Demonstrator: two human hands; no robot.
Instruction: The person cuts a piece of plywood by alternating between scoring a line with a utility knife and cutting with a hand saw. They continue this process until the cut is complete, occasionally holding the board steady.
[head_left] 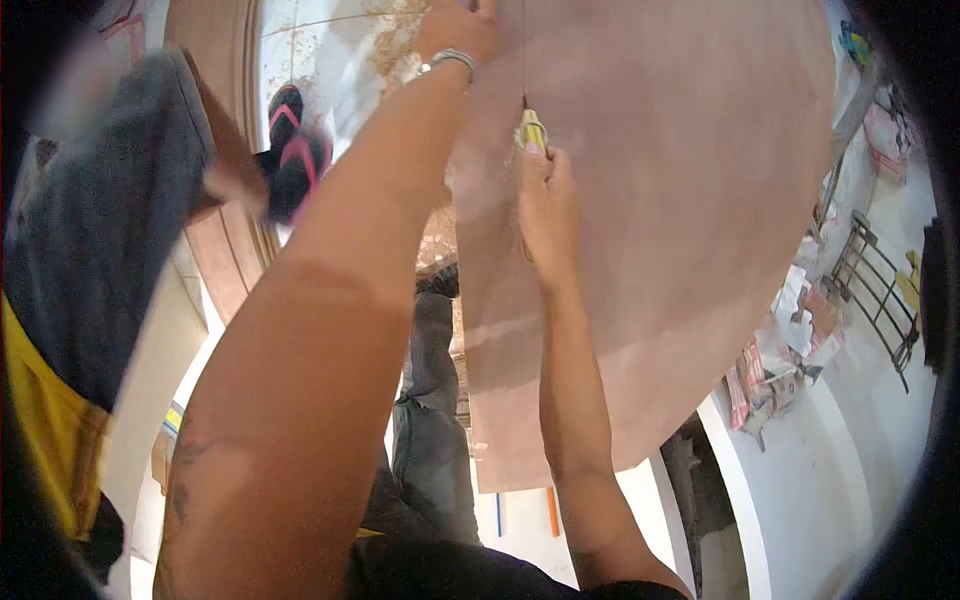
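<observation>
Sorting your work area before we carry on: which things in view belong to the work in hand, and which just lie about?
In use:
- brown sheet
- yellow cutter, in the right hand

Seemingly just lying about:
- orange strip
- blue strip
- white scraps beyond the sheet's right side

The right hand's fingers (540, 150) grip a yellow cutter (533, 128) on the brown sheet (680, 240).
</observation>
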